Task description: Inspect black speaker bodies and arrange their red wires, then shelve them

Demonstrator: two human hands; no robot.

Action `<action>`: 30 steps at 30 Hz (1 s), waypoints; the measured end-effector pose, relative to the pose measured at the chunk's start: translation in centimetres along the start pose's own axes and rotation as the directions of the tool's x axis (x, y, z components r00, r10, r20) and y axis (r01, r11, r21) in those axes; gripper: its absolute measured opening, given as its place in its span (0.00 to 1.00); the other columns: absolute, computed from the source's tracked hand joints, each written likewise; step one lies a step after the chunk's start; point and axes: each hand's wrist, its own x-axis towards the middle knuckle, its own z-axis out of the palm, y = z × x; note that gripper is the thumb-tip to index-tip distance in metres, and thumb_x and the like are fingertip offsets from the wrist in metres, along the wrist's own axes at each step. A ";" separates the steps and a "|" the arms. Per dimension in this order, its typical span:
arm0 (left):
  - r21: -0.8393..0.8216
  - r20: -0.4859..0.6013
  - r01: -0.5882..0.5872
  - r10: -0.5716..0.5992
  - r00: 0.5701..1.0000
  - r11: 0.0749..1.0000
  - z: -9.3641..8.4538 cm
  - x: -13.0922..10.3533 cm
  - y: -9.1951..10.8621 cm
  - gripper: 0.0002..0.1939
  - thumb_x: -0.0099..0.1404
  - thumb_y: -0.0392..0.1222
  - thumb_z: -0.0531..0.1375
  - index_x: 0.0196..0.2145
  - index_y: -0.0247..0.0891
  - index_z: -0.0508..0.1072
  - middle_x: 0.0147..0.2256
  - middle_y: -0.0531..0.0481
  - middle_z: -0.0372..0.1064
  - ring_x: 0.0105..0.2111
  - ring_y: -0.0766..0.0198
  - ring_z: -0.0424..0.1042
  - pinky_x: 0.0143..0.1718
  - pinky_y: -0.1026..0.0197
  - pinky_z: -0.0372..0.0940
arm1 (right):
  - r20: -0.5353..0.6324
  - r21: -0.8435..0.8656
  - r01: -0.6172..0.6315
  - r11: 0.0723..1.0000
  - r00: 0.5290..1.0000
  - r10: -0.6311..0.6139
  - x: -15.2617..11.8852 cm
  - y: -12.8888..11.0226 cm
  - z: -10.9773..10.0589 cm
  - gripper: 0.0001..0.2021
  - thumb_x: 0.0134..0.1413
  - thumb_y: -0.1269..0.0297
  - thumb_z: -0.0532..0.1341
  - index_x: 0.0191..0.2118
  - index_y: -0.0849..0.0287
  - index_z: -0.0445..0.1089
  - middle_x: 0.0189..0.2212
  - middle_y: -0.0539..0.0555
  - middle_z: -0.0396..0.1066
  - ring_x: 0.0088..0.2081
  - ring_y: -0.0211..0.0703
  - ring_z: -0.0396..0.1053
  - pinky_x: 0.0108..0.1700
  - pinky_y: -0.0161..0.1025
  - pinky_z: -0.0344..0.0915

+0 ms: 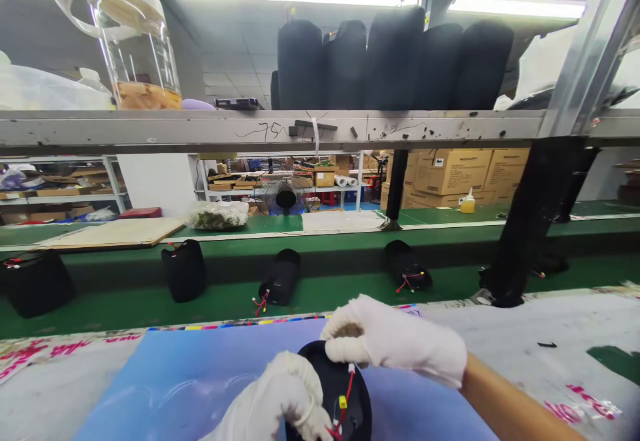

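A black cylinder (361,404) with an open end lies below me on a blue sheet. Inside its opening are red wires (349,391) with a white plug and a yellow connector (343,402). My left hand (283,398), in a white glove, is closed at the cylinder's left side, its fingertips low by the red wires. At the far rim, my right hand (385,341), also in a white glove, has its thumb and curled fingers closed on the edge, just above the white plug. The cylinder's lower end is cut off by the frame.
Beyond the blue sheet (185,374), a green conveyor belt (340,288) carries several black cylinders (184,271) with wires. Overhead a metal shelf (200,128) spans the view, holding black cylinders (395,61) and a glass jug (137,48). A dark-wrapped post (537,221) stands right.
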 end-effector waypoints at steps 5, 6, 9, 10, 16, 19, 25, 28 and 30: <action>-0.083 -0.145 0.062 -0.073 0.987 0.995 -0.7 -0.2 1.6 0.14 0.51 0.54 0.70 0.28 0.45 0.75 0.25 0.47 0.74 0.25 0.55 0.74 0.24 0.59 0.68 | 0.017 -0.456 0.015 0.890 1.000 -0.008 1.4 -3.2 -1.3 0.04 0.35 0.68 0.62 0.17 0.59 0.67 0.12 0.44 0.54 0.17 0.33 0.51 0.18 0.32 0.47; -0.098 -0.163 0.066 -0.081 0.983 0.993 -0.9 -0.2 1.9 0.13 0.54 0.55 0.68 0.29 0.44 0.74 0.25 0.48 0.74 0.25 0.57 0.73 0.26 0.59 0.68 | 0.007 -0.500 0.017 0.866 1.000 -0.016 1.6 -3.6 -1.2 0.06 0.33 0.68 0.63 0.15 0.59 0.65 0.11 0.44 0.51 0.16 0.34 0.48 0.18 0.34 0.46; -0.106 -0.242 0.162 -0.183 0.953 0.981 -1.2 0.3 1.7 0.11 0.66 0.52 0.59 0.33 0.44 0.69 0.26 0.53 0.72 0.24 0.64 0.70 0.31 0.62 0.66 | -0.024 -0.568 0.016 0.823 0.999 -0.036 1.7 -4.0 -0.8 0.06 0.32 0.68 0.62 0.14 0.58 0.64 0.11 0.44 0.49 0.16 0.35 0.45 0.18 0.35 0.44; -0.087 -0.261 0.214 -0.230 0.938 0.973 -1.1 0.7 1.3 0.10 0.68 0.51 0.58 0.34 0.44 0.68 0.27 0.54 0.71 0.26 0.65 0.70 0.32 0.63 0.65 | -0.036 -0.570 0.011 0.821 0.999 -0.039 1.6 -4.0 -0.6 0.05 0.33 0.67 0.61 0.15 0.58 0.65 0.11 0.45 0.51 0.16 0.35 0.46 0.18 0.35 0.45; 0.053 -0.221 0.278 -0.261 0.940 0.959 0.5 2.4 -1.4 0.12 0.67 0.53 0.57 0.35 0.42 0.71 0.33 0.53 0.70 0.34 0.63 0.68 0.38 0.63 0.62 | -0.018 -0.477 0.028 0.878 0.999 -0.042 0.2 -3.7 -0.8 0.14 0.54 0.60 0.55 0.23 0.58 0.73 0.15 0.44 0.60 0.18 0.32 0.51 0.20 0.31 0.47; 0.074 -0.202 0.258 -0.238 0.950 0.963 0.7 2.3 -1.3 0.12 0.67 0.52 0.57 0.33 0.42 0.71 0.31 0.54 0.70 0.34 0.63 0.68 0.38 0.63 0.61 | 0.002 -0.319 0.048 0.947 0.999 -0.050 -0.6 -2.7 -1.0 0.18 0.60 0.56 0.53 0.29 0.60 0.75 0.18 0.45 0.61 0.21 0.32 0.53 0.21 0.30 0.50; -0.038 -0.203 0.270 -0.271 0.941 0.962 0.4 2.2 -0.3 0.14 0.69 0.51 0.56 0.31 0.41 0.68 0.29 0.56 0.65 0.29 0.67 0.61 0.32 0.65 0.57 | -0.223 -0.033 0.032 0.999 0.974 -0.039 -1.4 -0.6 -0.6 0.13 0.61 0.62 0.53 0.36 0.60 0.74 0.28 0.48 0.67 0.26 0.34 0.61 0.27 0.30 0.56; -0.135 -0.231 0.227 -0.253 0.939 0.965 0.2 2.3 -0.5 0.15 0.70 0.52 0.53 0.32 0.40 0.68 0.27 0.57 0.61 0.26 0.69 0.56 0.28 0.66 0.55 | -0.299 -0.005 -0.012 1.000 0.954 0.010 -2.3 -0.1 -0.4 0.14 0.62 0.62 0.52 0.38 0.59 0.74 0.29 0.48 0.69 0.27 0.35 0.63 0.28 0.31 0.57; -0.128 -0.232 0.196 -0.222 0.947 0.972 0.0 2.3 -0.8 0.16 0.71 0.52 0.52 0.31 0.40 0.69 0.27 0.56 0.61 0.25 0.68 0.57 0.28 0.65 0.56 | -0.285 -0.023 -0.066 0.998 0.957 0.057 -3.2 0.2 -0.2 0.13 0.62 0.63 0.53 0.40 0.58 0.75 0.28 0.48 0.69 0.27 0.36 0.63 0.28 0.32 0.57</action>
